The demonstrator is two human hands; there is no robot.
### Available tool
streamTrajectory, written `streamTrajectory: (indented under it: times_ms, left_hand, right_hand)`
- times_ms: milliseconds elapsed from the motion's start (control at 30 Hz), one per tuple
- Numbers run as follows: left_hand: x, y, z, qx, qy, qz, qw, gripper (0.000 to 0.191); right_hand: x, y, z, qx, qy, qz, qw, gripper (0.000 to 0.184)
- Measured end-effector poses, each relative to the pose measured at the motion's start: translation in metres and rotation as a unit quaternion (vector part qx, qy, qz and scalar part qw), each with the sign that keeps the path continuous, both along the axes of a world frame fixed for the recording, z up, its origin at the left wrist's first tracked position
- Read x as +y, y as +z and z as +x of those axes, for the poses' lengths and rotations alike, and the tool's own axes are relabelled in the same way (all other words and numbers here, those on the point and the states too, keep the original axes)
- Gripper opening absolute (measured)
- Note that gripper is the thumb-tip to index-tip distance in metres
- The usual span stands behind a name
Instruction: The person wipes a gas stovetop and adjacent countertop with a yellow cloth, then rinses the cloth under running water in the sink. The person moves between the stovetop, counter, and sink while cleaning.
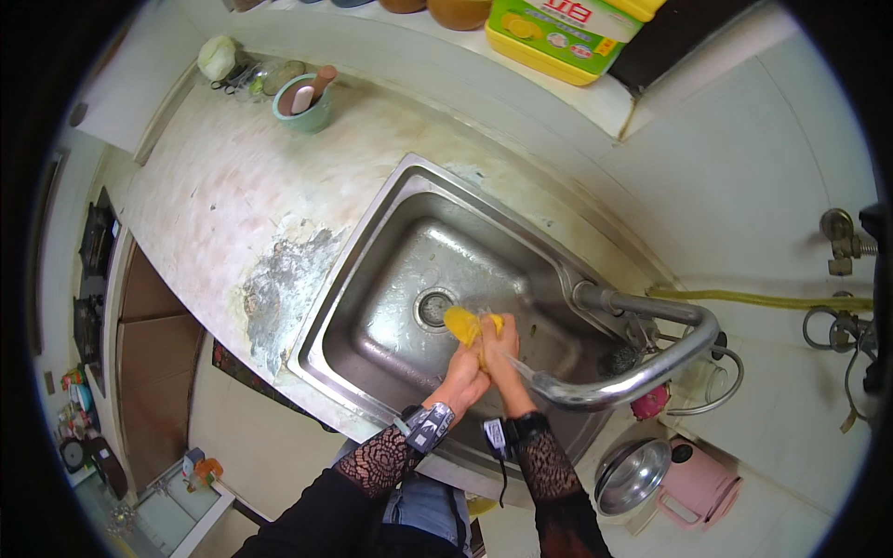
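Both my hands meet over the stainless steel sink, squeezed around a wet yellow cloth. My left hand wraps it from the left, and my right hand presses against it from the right. Part of the cloth bulges out beyond the fingers on the drain side; the rest is hidden in the grip. Water runs from the mouth of the chrome faucet onto my right hand and wrist. Just past the cloth lies the round sink drain, and the basin floor is wet.
The faucet pipe arches across the sink's right side. Beside it are a dragon fruit, a metal bowl and a pink electric kettle. A green mortar with pestle stands far left; a yellow detergent jug sits on the ledge.
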State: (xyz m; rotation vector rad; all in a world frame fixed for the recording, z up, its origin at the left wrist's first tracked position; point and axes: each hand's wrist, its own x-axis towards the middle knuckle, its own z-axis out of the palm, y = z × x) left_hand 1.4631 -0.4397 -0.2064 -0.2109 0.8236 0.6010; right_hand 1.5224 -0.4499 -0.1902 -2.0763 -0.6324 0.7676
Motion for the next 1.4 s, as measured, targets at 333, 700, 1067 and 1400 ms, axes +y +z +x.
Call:
streamTrajectory:
  times_ms: [333,700,1067,1400]
  left_hand:
    - [0.028,0.008,-0.014,0.042,-0.097,0.079,0.991,0.033]
    - [0.025,-0.038,-0.027,-0.008,-0.165,0.268,0.949,0.041]
    - [0.027,-0.014,-0.031,0.237,-0.414,0.38,0.793,0.036]
    - [0.019,-0.006,-0.041,0.279,-0.339,0.541,0.717,0.032]
  right_hand:
    - [0.01,0.016,-0.01,0.024,-0.007,0.032,0.999,0.034]
    - [0.01,0.018,-0.008,-0.026,0.014,0.078,0.997,0.035]
    - [0.005,0.032,0.009,0.106,0.013,0.067,0.992,0.042]
    - [0.005,0.023,0.005,0.096,0.064,0.067,0.991,0.036]
